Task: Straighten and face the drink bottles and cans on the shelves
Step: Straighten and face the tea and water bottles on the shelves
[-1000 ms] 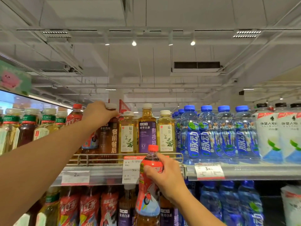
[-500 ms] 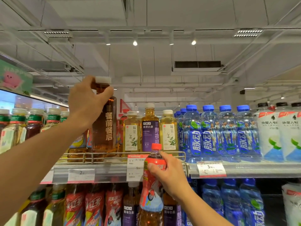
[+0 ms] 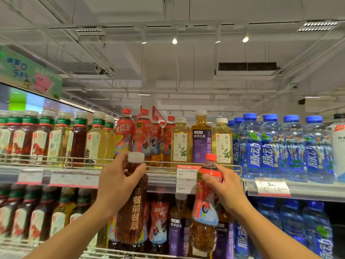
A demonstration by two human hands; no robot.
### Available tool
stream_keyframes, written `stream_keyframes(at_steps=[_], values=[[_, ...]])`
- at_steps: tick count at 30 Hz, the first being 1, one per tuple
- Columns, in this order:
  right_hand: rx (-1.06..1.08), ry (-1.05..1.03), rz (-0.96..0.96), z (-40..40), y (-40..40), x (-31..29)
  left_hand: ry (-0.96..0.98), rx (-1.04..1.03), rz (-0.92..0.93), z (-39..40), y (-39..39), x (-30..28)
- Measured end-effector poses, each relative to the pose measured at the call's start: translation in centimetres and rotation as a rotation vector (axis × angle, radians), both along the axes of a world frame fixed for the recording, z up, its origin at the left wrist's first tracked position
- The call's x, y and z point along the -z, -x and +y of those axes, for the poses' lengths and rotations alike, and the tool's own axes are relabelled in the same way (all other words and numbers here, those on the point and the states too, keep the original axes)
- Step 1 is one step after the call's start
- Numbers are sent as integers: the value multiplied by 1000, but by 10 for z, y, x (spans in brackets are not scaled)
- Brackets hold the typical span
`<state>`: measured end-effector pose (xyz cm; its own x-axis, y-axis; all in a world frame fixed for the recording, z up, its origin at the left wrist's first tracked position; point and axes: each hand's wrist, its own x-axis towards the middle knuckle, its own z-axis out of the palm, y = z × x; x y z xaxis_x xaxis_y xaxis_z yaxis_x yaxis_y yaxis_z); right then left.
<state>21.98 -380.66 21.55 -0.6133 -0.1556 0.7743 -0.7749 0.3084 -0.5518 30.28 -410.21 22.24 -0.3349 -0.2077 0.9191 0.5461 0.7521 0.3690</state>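
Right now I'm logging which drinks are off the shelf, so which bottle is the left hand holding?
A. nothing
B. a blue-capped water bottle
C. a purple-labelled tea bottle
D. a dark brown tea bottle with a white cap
D: the left hand grips the dark brown tea bottle just below its white cap.

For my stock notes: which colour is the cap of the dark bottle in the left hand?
White, clearest in the head view: cap on the dark bottle.

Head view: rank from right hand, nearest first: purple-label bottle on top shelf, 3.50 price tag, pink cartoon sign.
1. purple-label bottle: top shelf, just above the right hand.
2. 3.50 price tag: shelf edge, off to the right.
3. pink cartoon sign: far upper left.
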Motion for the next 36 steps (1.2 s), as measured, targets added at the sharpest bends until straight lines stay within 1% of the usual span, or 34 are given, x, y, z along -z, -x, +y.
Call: stream_keyframes(at_steps=[5,8,11,13,16,19,21,24,29,32,36], values=[[54,-8,60,-1,-1,-3,-31,38,-12,-17,23,24],[30,-1,52,-7,-9,-4,-75,69,-14,-23,33,36],[69,-25,19,-12,-15,-5,-118,39,-9,-26,38,40],[121,-71,-6,-15,-20,-7,-111,20,-29,-27,37,39],[196,-151,-14,-22,-29,-15,-53,5,-63,-30,35,36],[195,-215,-5,-36,-35,-25,-15,11,-84,-36,37,30],[157,-208,4,-50,-40,-38,-7,14,-96,-38,39,28],[100,-126,49,-72,-46,-69,-5,7,-86,-40,42,26],[118,-78,173,-106,-51,-127,-23,-12,-81,-39,44,24],[224,-109,261,-126,-50,-153,-29,-10,-77,-39,45,25],[492,-139,396,-151,-37,-174,-31,-8,-73,-40,44,25]])
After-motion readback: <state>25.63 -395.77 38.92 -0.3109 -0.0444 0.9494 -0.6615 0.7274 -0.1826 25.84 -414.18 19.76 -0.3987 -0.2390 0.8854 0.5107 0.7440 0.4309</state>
